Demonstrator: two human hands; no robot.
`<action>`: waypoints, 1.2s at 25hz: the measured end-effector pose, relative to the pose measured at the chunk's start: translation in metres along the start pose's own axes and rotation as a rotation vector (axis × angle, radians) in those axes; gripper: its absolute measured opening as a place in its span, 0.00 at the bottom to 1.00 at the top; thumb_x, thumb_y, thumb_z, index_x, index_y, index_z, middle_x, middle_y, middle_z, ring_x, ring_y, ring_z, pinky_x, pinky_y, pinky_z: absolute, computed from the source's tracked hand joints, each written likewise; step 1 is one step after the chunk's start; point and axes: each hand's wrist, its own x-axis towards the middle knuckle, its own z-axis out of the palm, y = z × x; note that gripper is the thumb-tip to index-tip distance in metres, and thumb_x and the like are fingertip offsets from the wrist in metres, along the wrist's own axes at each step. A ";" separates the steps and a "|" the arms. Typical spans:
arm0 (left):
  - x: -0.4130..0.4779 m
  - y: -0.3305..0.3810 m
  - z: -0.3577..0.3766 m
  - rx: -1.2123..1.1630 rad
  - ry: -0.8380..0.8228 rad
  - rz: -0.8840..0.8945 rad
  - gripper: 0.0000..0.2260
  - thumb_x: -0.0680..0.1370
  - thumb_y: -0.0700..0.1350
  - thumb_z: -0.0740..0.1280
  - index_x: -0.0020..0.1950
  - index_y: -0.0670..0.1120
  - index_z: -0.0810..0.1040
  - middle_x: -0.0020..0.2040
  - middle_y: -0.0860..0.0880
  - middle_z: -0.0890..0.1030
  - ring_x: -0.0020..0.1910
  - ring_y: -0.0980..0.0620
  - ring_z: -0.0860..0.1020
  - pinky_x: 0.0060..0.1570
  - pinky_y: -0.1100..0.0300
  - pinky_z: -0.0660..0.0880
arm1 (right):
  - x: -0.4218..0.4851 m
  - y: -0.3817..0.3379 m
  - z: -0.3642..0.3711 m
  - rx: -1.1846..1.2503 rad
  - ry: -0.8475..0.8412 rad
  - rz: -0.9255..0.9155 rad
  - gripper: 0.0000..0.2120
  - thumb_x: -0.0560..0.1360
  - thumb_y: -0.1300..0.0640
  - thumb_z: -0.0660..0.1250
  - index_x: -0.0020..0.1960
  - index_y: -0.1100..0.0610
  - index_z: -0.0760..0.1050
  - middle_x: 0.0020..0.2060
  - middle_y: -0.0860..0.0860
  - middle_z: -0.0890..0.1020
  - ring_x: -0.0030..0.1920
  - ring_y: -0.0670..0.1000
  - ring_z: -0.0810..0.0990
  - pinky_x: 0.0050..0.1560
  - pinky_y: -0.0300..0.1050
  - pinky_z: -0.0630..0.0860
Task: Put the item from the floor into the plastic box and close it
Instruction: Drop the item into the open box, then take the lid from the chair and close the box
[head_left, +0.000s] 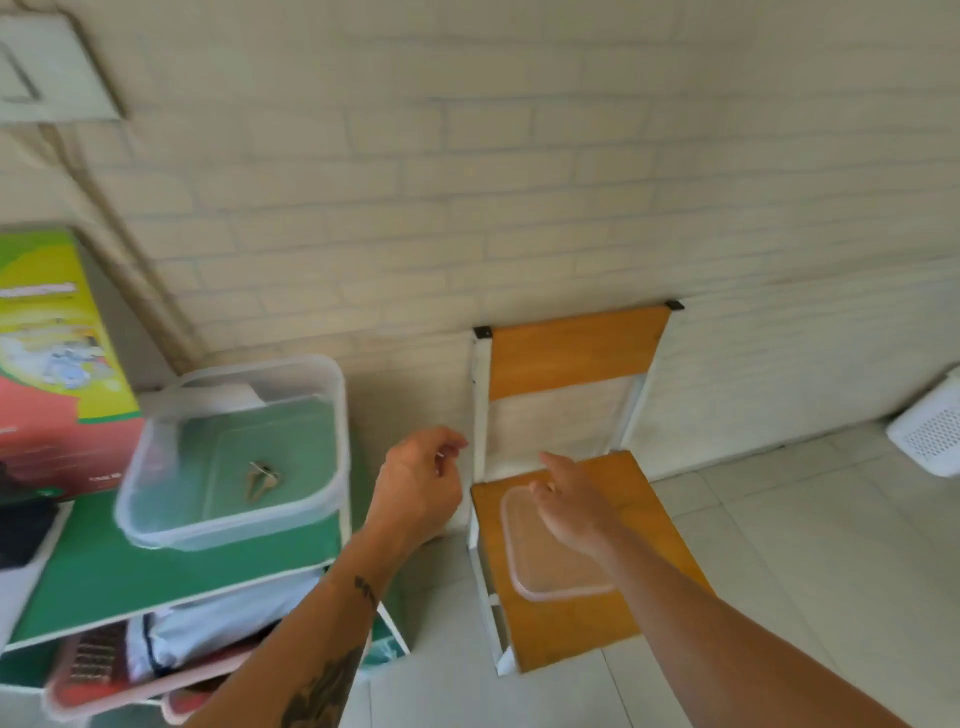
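Note:
A clear plastic box (156, 525) stands open on the green table top (130, 577) at the left. A bunch of keys (261, 479) lies on its bottom. The box's clear lid (540, 566) rests flat on the orange seat of a small chair (582, 629). My right hand (569, 506) reaches over the far end of the lid, fingers loosely curled, touching or just above it. My left hand (418, 483) hovers between box and chair, fingers apart, holding nothing.
The chair's orange backrest (576, 348) leans against a white brick wall. A colourful carton (52, 353) stands behind the box. Below the table top are cloth and a red basket (88, 670). A white perforated device (930, 431) sits on the tiled floor at right.

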 end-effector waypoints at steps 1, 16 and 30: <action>-0.004 0.001 0.020 -0.006 -0.032 -0.048 0.14 0.76 0.36 0.61 0.51 0.52 0.81 0.49 0.52 0.82 0.43 0.55 0.79 0.49 0.59 0.78 | 0.002 0.019 -0.004 -0.010 -0.021 0.025 0.26 0.82 0.52 0.54 0.79 0.53 0.56 0.79 0.51 0.58 0.77 0.53 0.59 0.73 0.49 0.60; -0.001 -0.124 0.271 0.267 -0.461 -0.472 0.25 0.80 0.47 0.59 0.77 0.48 0.59 0.75 0.46 0.63 0.70 0.43 0.67 0.67 0.46 0.71 | 0.093 0.254 0.045 -0.054 -0.121 0.303 0.25 0.77 0.52 0.59 0.73 0.49 0.61 0.71 0.52 0.66 0.69 0.58 0.68 0.67 0.59 0.71; 0.001 -0.165 0.310 0.088 -0.367 -0.552 0.24 0.79 0.40 0.60 0.76 0.50 0.63 0.74 0.49 0.64 0.68 0.46 0.67 0.64 0.47 0.75 | 0.119 0.290 0.085 0.122 0.011 0.348 0.30 0.66 0.43 0.66 0.67 0.42 0.65 0.63 0.49 0.69 0.64 0.56 0.70 0.58 0.58 0.77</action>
